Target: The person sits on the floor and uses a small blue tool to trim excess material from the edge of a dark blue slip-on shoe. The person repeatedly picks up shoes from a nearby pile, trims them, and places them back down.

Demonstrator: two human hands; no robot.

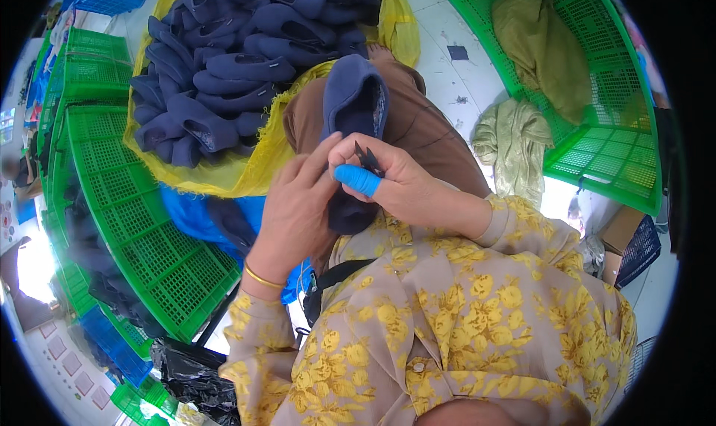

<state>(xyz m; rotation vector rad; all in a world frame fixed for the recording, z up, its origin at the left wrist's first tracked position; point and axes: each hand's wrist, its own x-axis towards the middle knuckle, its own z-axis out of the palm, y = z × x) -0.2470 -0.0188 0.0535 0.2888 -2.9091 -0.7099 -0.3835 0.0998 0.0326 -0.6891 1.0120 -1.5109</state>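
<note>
A navy blue fabric slipper (344, 90) lies across my lap, toe pointing away, with its patterned lining showing at the opening. My left hand (294, 202), with a gold bangle at the wrist, grips the slipper's middle from the left. My right hand (406, 183) is closed on small black thread snips (367, 160), whose dark points stick up between thumb and fingers. Blue tape wraps the right thumb. Both hands meet over the slipper and hide its middle; a navy end (352, 215) shows below them.
A yellow sack (224, 183) heaped with navy slippers (246, 68) stands ahead on the left. Green plastic crates (149, 224) line the left side. Another green crate (604, 165) at right holds olive cloth (541, 53); pale green cloth (513, 146) hangs beside it. A black plastic bag (195, 374) sits lower left.
</note>
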